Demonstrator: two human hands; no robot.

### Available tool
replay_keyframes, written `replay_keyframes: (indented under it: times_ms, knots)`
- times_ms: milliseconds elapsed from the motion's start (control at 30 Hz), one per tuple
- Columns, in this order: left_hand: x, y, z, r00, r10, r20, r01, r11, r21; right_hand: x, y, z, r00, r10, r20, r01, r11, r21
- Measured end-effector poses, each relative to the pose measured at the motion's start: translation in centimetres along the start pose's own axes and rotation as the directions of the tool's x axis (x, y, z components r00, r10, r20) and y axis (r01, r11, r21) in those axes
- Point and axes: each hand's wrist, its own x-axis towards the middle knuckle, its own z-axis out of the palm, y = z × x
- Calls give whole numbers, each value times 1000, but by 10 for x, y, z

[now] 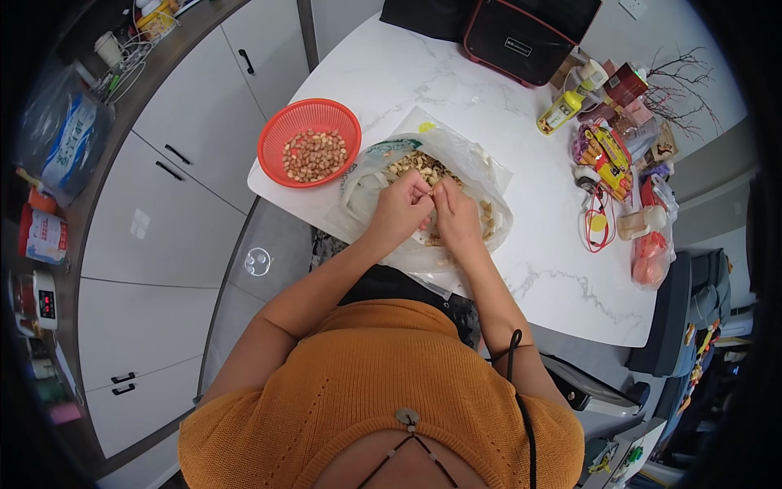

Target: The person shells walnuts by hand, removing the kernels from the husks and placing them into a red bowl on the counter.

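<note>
My left hand (399, 210) and my right hand (458, 218) meet over an open, whitish plastic bag (366, 200). Both are closed, thumbs and fingers pinched together at the tips. Between them is a small pale thing, mostly covered by the fingers, that looks like a peanut. Inside the bag, unshelled peanuts and broken shells (423, 163) lie in a loose heap, partly hidden by my hands. To the left of the bag, a red plastic colander (349, 122) contains many shelled, reddish-brown peanuts (314, 159).
The white marbled table (562, 269) carries a black and red appliance (521, 41) at the back. A yellow bottle (560, 110), snack packages (603, 155), a red cord (599, 236) and a bag of round pinkish things (652, 261) crowd its right side. White cabinets (163, 212) stand left.
</note>
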Motion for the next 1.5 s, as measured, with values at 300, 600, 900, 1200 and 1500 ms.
replay_keyframes:
  times_ms: [300,600,900,1200,1500]
  knots:
    - [8,-7,-7,990,-131,47,139,957,-254,4,-3,-2,1000,18,8,-18,1000,6]
    - [13,2,-20,925,-332,183,378,785,-491,5,-12,-17,998,59,-5,-59,997,-48]
    - [6,11,-12,983,-181,36,182,925,-334,-2,-3,-38,979,82,185,-10,932,-362]
    - [25,23,-62,911,319,-260,-247,929,274,-13,10,-34,937,57,344,139,843,-519]
    - [22,35,-129,784,535,-315,-41,550,834,-10,12,-34,924,84,374,60,932,-357]
